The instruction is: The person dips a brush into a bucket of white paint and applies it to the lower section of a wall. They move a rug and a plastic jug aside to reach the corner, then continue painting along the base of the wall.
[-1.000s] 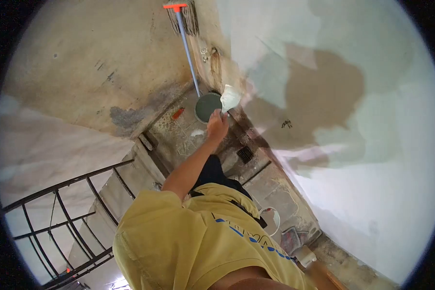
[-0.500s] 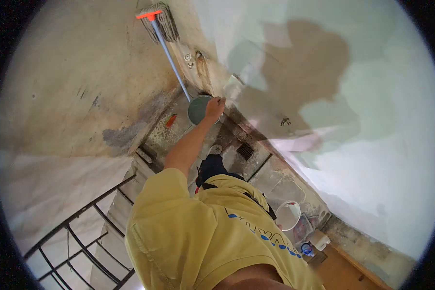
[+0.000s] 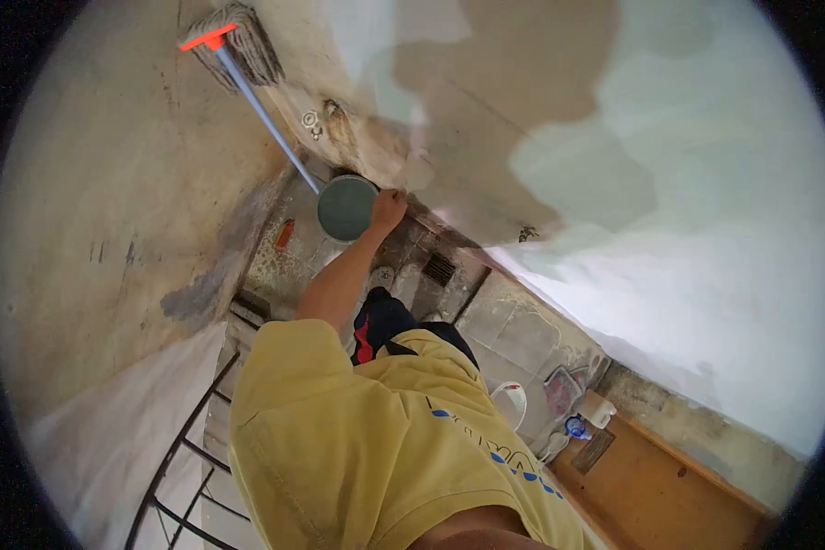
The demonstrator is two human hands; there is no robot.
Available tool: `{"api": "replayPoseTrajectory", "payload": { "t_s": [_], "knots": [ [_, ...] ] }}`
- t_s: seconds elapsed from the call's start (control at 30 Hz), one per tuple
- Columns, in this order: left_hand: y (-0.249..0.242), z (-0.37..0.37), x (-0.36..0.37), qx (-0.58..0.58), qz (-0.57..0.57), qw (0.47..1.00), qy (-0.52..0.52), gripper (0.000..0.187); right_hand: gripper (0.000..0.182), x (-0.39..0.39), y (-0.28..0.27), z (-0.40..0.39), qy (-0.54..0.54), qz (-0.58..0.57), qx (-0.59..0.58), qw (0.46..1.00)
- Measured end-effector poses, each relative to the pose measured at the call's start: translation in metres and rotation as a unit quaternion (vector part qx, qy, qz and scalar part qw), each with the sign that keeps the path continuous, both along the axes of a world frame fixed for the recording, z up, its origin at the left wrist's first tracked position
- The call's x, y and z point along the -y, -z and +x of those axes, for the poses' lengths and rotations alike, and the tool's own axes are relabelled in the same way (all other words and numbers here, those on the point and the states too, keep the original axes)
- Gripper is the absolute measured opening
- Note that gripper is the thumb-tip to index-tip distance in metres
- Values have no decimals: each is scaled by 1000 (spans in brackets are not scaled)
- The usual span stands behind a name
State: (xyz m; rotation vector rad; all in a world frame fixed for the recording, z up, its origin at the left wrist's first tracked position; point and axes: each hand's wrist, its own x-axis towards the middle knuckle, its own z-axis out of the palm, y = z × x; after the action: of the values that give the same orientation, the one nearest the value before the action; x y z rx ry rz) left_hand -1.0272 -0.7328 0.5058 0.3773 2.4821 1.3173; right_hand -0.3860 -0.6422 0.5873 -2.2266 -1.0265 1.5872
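My left hand (image 3: 390,211) reaches out at the right rim of a round bucket (image 3: 346,209) that shows a grey-green surface. Its fingers are closed together; what they hold, if anything, is too small to make out. The bucket stands on the floor in the corner. Beside it, a mop with a blue handle (image 3: 266,119), orange clamp and grey strings leans upside down against the wall. My right hand does not show.
An orange-red object (image 3: 285,235) lies left of the bucket. A floor grate (image 3: 438,269) is near my shoe (image 3: 382,277). A white bucket (image 3: 509,404), a blue item (image 3: 577,426) and brown board (image 3: 678,490) are lower right; black metal rails (image 3: 185,443) lower left.
The view has shifted, so the mop and bucket appear further left. My left hand stays by the bucket, now at its right rim rather than over its surface.
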Motion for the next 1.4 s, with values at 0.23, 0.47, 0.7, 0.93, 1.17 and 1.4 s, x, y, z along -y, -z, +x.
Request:
{"api": "replayPoseTrajectory", "payload": {
  "t_s": [0.23, 0.47, 0.7, 0.93, 1.17, 1.4],
  "knots": [
    [7, -29, -4, 115, 19, 993, -19, 35, 21, 33, 2, -28, 37, -3, -7, 999],
    [-25, -27, -7, 346, -18, 937, -39, 32, 20, 55, 13, -38, 59, -12, -24, 998],
    [-20, -6, -20, 143, 80, 981, -105, 36, 20, 77, 27, -42, 76, -26, -52, 995],
    [-160, 13, 23, 208, 77, 972, -78, 38, 19, 93, 36, -45, 86, -41, -75, 993],
    [-122, 14, 26, -116, 71, 987, -86, 37, 18, 118, 45, -44, 102, -52, -90, 989],
    [-33, -3, 0, -90, 111, 990, 9, 39, 18, 147, 35, -47, 127, -66, -87, 986]
  ]
}}
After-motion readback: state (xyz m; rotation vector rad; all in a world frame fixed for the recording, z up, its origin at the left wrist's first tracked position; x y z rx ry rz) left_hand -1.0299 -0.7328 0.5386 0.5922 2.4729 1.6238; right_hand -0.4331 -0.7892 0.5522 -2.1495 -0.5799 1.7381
